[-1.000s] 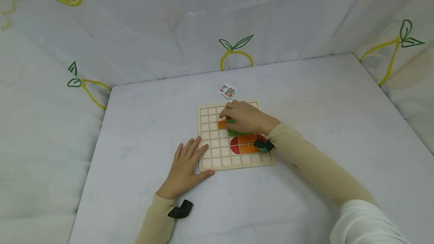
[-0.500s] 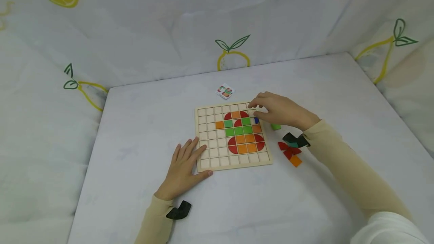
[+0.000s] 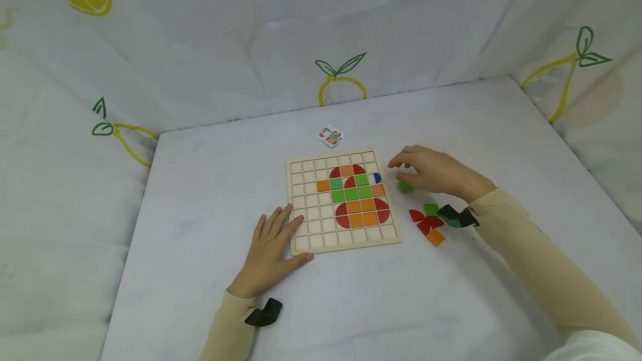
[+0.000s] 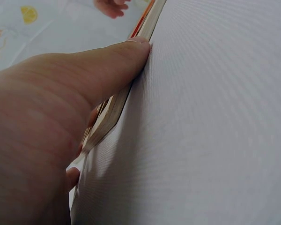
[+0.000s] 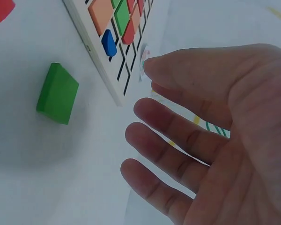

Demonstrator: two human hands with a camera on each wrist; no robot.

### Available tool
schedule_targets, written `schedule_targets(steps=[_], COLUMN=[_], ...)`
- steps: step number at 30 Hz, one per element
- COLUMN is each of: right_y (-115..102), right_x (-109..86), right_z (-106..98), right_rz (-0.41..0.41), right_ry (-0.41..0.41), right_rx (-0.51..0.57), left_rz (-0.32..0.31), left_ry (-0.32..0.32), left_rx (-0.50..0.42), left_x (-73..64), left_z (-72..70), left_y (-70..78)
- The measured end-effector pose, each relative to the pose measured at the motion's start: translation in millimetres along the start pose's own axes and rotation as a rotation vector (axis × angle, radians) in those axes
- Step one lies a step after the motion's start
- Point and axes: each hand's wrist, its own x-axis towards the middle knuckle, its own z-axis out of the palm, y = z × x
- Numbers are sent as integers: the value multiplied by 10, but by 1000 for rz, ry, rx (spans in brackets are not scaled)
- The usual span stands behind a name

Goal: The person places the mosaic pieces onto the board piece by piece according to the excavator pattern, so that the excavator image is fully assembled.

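A wooden grid board lies on the table, with red, orange and green tiles set in its middle and right cells. My left hand rests at its lower left corner, fingers spread over the rim; in the left wrist view the thumb lies against its edge. A blue rounded tile sits in a cell near the right edge. Right of the board, my right hand hovers with loosely bent fingers and nothing between them. A green square tile lies on the table below that hand.
A small patterned card lies behind the board. To the right, several loose pieces lie together: red quarter-round tiles, an orange square and another green square. A fruit-print cloth hangs behind the table.
My right hand has moved right, from over the board to beside it, uncovering the tiles and the blue piece. My left hand stays at the corner.
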Motion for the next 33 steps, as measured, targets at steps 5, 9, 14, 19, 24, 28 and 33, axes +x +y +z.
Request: schedule_targets(steps=[5,9,14,19,24,28,33], right_y=[91,159,192,174,151,135,39], right_x=[-24,-34,-47,-48,-42,-7,83], right_z=[71,156,260,325,338,327,255], right_rz=[33,71,60,37,19,26,15], right_ry=[-8,-28,-21,8,38,42,44], right_rx=[13,23,5,-75,-133,-113,-14], left_rz=[4,5,3,0,-3,-2,-3], left_ry=[7,8,6,8,10,8,1], left_rx=[3,1,8,13,4,-4,-5], left_x=[-2,-2,-3,-1,-1,1,1], left_z=[6,4,4,4,-2,-7,-14], left_y=[-6,-1,1,2,3,6,12])
